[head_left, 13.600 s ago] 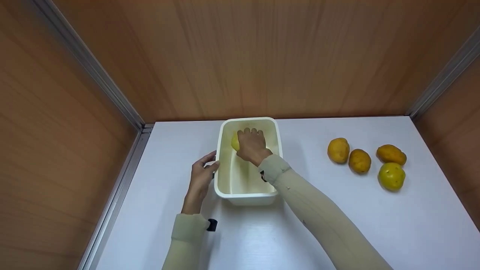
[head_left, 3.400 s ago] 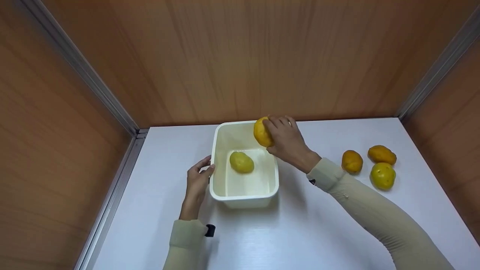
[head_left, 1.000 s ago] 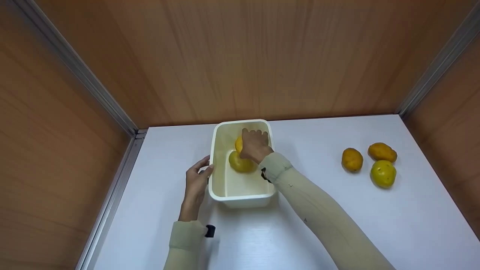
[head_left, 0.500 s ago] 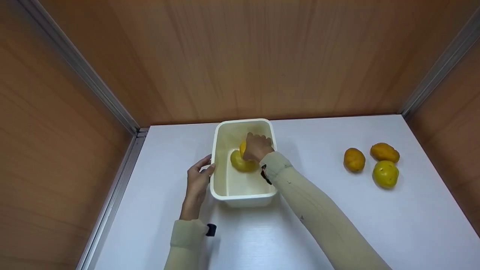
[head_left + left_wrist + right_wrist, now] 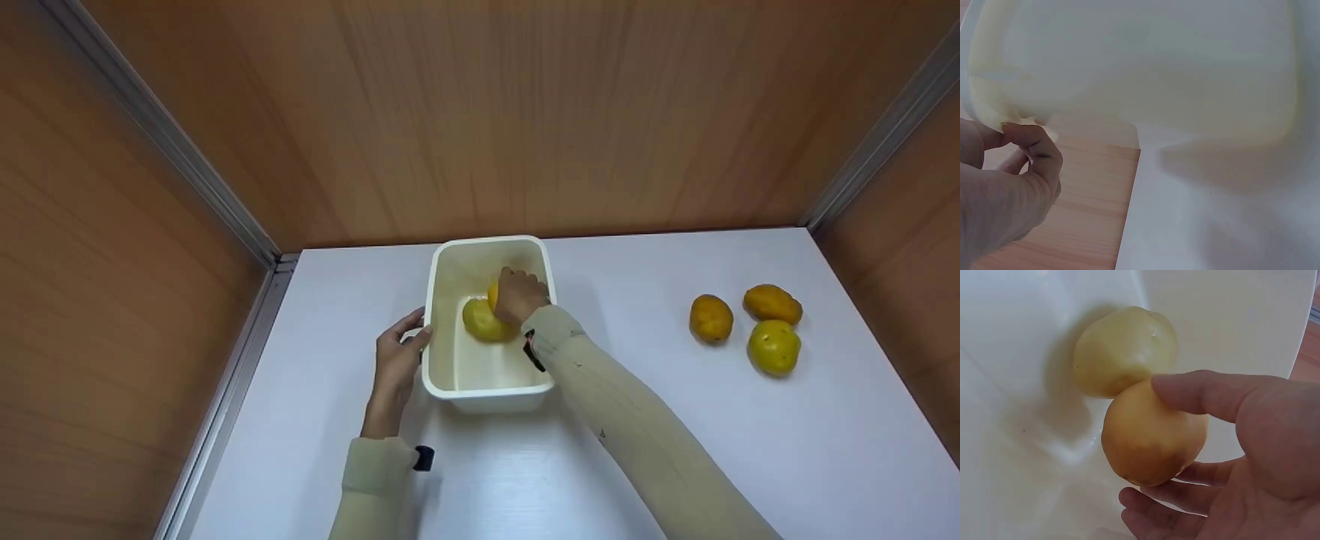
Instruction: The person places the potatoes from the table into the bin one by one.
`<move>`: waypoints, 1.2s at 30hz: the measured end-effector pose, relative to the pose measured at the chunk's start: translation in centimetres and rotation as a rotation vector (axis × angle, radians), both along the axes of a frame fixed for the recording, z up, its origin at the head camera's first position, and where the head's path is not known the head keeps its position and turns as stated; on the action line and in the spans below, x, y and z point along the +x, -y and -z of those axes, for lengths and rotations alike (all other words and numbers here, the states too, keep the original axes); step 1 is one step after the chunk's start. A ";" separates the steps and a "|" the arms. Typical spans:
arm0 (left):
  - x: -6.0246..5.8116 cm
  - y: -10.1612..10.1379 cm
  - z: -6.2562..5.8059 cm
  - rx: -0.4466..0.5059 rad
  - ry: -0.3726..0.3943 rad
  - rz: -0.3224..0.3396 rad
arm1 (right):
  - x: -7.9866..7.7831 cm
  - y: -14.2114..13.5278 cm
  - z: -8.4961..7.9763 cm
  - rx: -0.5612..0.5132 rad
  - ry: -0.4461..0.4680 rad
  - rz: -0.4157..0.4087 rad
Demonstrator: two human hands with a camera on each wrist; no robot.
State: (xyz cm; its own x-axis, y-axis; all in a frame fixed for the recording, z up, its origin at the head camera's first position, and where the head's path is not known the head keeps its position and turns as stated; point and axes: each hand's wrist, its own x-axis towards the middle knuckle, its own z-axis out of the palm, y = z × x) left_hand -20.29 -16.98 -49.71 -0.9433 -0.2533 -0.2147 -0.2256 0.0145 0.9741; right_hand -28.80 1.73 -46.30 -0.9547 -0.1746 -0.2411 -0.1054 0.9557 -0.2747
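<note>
inside the bin, we see right hand gripping orange fruit, green fruit at its 7 o'clock (head view); left hand pinches bin at 9 o'clock.

White table, and 1 cream tub stands on it! Over right, 2 golden-brown fruits near 1 green fruit.

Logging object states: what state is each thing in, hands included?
White bin: upright, open-topped
Orange fruit: gripped, inside bin
Pale fruit: lying in bin
Left hand: holding bin
Right hand: gripping orange fruit
Oval yellow fruit: on table, apart
Round green fruit: on table
Long yellow fruit: on table, behind round green fruit
</note>
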 end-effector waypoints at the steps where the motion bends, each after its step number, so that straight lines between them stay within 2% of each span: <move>1: 0.0 0.0 0.0 -0.004 0.002 0.003 | 0.0 0.0 0.1 -0.001 -0.001 0.004; 7: 0.0 0.0 0.1 -0.013 0.008 0.015 | 0.0 0.1 0.4 -0.012 0.005 0.028; 14: 0.0 0.1 0.3 0.023 -0.026 0.010 | 0.1 0.1 0.0 -0.001 0.001 0.003; 19: 0.0 0.1 0.3 0.006 -0.016 0.014 | 0.2 0.3 -1.0 -0.047 0.006 -0.006; 31: -0.1 0.4 0.2 -0.009 -0.008 0.001 | -0.3 0.2 -4.0 -0.052 0.038 -0.015; 36: -0.2 0.4 0.1 -0.001 0.017 0.004 | 0.0 -0.5 -5.0 -0.102 -0.002 -0.017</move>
